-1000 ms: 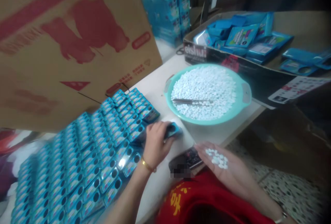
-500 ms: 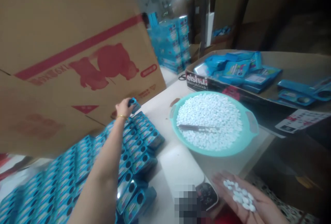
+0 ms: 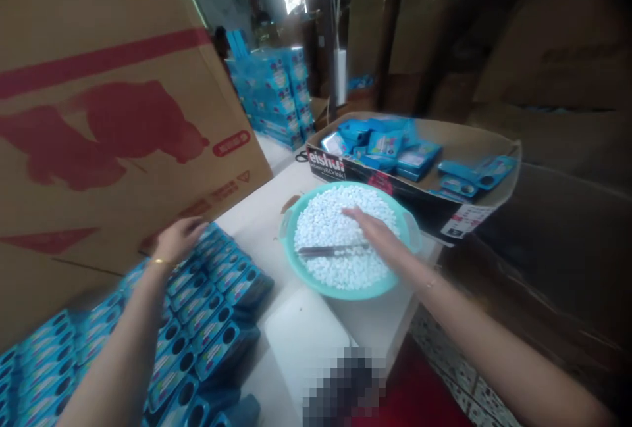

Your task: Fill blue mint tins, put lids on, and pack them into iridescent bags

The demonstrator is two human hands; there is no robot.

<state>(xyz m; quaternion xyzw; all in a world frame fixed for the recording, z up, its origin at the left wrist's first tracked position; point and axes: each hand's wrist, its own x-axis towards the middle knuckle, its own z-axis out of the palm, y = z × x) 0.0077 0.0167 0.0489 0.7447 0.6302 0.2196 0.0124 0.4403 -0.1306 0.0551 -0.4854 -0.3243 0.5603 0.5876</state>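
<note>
My left hand [image 3: 182, 241] is at the far end of the rows of small blue packs [image 3: 230, 272], its fingers closed around the end pack; part of the grip is hidden. Each pack has a dark round spot on its face. Over the turquoise basin [image 3: 292, 262] my right hand [image 3: 379, 235] is open, fingers stretched out above the white tablets [image 3: 326, 216], and I see nothing in it. A dark, slim stick-like tool [image 3: 320, 251] lies across the tablets.
A big brown carton [image 3: 123, 150] rises behind the packs at left. A low open box [image 3: 355, 174] of blue packs stands behind the basin. In front lies a white scale-like device [image 3: 301, 328], partly pixelated. Stacked blue packs [image 3: 271, 95] and a blurred person [image 3: 254, 2] are farther back.
My right hand has moved from the near right, palm up with tablets, to over the basin, where no tablets show in it. The left hand's pack has come down into line with its row.
</note>
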